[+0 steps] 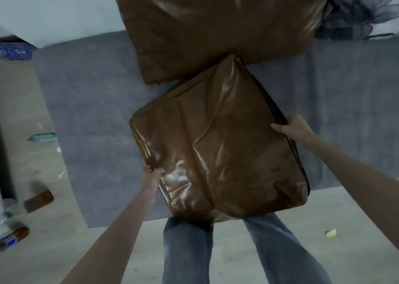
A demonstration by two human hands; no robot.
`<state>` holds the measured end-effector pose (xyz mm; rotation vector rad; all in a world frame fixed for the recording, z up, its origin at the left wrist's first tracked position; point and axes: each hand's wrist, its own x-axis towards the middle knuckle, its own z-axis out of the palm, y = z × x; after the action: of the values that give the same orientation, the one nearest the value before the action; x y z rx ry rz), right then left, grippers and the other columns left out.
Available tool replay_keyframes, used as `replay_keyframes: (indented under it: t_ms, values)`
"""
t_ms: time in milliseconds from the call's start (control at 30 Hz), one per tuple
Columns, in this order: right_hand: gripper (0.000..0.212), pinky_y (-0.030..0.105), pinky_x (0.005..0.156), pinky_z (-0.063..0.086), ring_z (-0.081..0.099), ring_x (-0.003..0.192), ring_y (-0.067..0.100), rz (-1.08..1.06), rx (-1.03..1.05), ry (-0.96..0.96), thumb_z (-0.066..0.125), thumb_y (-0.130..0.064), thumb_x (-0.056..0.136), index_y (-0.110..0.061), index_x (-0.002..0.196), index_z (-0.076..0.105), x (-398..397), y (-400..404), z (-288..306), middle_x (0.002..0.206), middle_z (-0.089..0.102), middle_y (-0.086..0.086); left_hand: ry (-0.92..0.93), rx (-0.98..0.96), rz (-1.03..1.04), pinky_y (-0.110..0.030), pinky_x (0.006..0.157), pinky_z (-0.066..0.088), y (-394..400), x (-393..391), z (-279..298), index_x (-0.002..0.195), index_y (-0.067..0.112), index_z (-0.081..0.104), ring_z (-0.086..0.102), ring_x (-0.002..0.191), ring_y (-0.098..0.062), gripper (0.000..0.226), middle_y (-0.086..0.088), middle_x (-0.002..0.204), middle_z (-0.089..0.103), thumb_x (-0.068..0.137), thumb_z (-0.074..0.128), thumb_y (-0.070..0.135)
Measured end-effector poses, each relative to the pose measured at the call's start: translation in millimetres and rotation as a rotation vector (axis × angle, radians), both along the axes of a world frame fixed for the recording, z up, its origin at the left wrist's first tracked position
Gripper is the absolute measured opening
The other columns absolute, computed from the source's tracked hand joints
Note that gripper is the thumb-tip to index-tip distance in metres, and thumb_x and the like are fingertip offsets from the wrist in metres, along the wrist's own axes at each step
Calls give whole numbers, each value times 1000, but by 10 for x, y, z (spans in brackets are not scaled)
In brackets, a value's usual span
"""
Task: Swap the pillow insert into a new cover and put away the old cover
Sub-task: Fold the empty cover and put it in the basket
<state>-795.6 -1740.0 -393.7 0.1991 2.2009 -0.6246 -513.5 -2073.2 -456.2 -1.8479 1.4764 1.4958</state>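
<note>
A shiny brown pillow point(216, 141) lies on the grey sofa seat point(92, 102), its near corner hanging over the seat's front edge above my legs. A dark zipper runs along its right side. My left hand point(152, 175) grips the pillow's left edge near the lower corner. My right hand point(291, 127) holds the right edge at the zipper, fingers curled over it. A second, larger brown pillow point(216, 24) leans behind it at the back of the seat.
A flower-patterned cloth point(358, 11) lies at the back right. On the pale floor to the left are two brown bottles point(38, 200) point(14, 237) and a green wrapper point(42, 136). A small yellow scrap point(331, 232) lies on the floor at right.
</note>
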Motion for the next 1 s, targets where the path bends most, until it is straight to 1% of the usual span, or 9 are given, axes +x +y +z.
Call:
replay_keyframes:
  t_ms: [167,333,467,600,667,767,833,900,1000]
  values:
    - [45,13,55,41,54,71,0,-73,-61,32,71,-41,81,-12,114,63,-19,-51,-313,80,59,-12,-158,-182,227,-45,97,50,58,-5,-327,123,0,59,59,112,-33,59,-16,122,60,69,76,14]
    - [25,16,54,44,60,71,6,-71,-110,99,68,-35,85,-14,97,68,-10,-129,-143,77,64,-7,-63,2,291,-35,86,51,54,-12,-131,116,0,61,62,91,-27,39,-10,98,63,89,67,27]
    - [27,11,38,41,57,50,-1,-112,-196,172,68,-29,87,-19,63,60,15,-237,468,53,56,-15,66,-147,175,-31,74,48,-233,-116,531,109,4,64,61,76,-23,37,-5,83,63,92,63,37]
    - [16,8,47,47,60,66,5,-142,-317,215,65,-25,89,-9,86,68,-130,-408,1350,71,63,-7,225,-258,149,-35,79,52,-654,-327,1590,99,10,63,64,89,-26,33,-10,95,66,90,64,42]
    - [20,16,53,46,56,62,10,-133,-384,259,66,-27,88,-9,79,66,-262,-544,1902,67,59,-3,377,-306,154,-41,90,53,-899,-482,2185,103,10,63,64,99,-27,34,-11,104,66,91,63,42]
    - [20,32,72,47,62,77,18,-191,-544,351,67,-31,87,-11,82,70,-418,-714,2700,80,65,4,638,-405,222,-30,89,53,-1180,-674,3087,118,6,63,64,101,-17,44,-5,109,67,92,62,42]
    - [31,32,74,49,62,81,18,-213,-639,440,66,-34,87,-3,90,70,-479,-778,3083,84,65,5,765,-470,243,-19,86,51,-1284,-725,3521,112,12,67,63,96,-8,37,2,104,67,92,62,42]
    - [39,22,68,50,65,75,12,-239,-689,466,66,-38,86,1,83,68,-465,-782,3254,77,68,-1,805,-481,275,-17,85,49,-1286,-663,3669,99,19,69,62,95,-5,24,8,101,67,91,63,41]
    - [36,11,55,50,68,62,1,-228,-637,334,67,-47,83,-16,66,69,-281,-632,3021,64,71,-10,647,-459,292,-26,90,49,-1129,-362,3290,103,17,63,63,104,-13,30,3,109,66,89,65,44]
